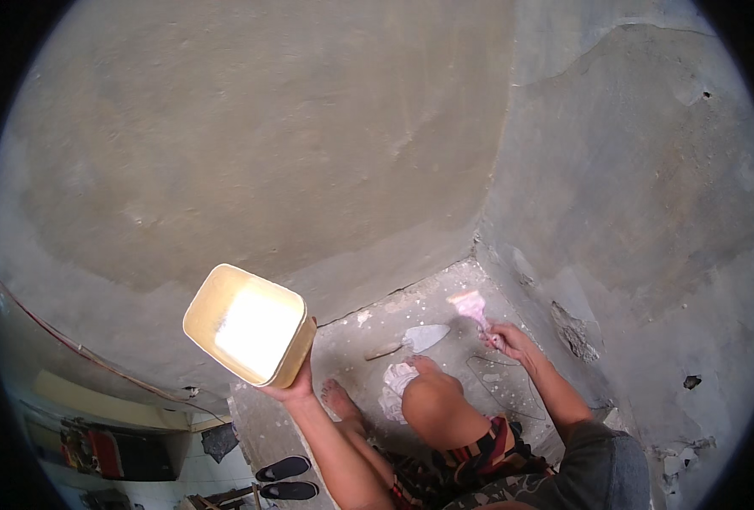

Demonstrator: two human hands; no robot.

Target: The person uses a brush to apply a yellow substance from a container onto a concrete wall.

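Note:
My left hand (302, 381) grips a cream plastic tub (206, 312) from below and its right side. Bright white content, washed out by glare, fills much of the view into the tub. Out to the right, my right hand (508, 340) holds a paintbrush (471, 306) by its handle, bristles pointing up and left. The brush is pinkish and slightly blurred, and its tip appears apart from the wall. Below and left of it, a pointing trowel (425, 337) with a wooden handle lies on the floor. A crumpled white cloth (395, 389) rests beside my foot.
A grey plastered wall (275, 140) meets a second, patched wall (632, 191) with holes and broken plaster. White spots mark the concrete ledge (428, 287) under me. Dark shoes (286, 479) stand lower left, near wooden furniture (224, 500). A cable (96, 357) runs along the left wall.

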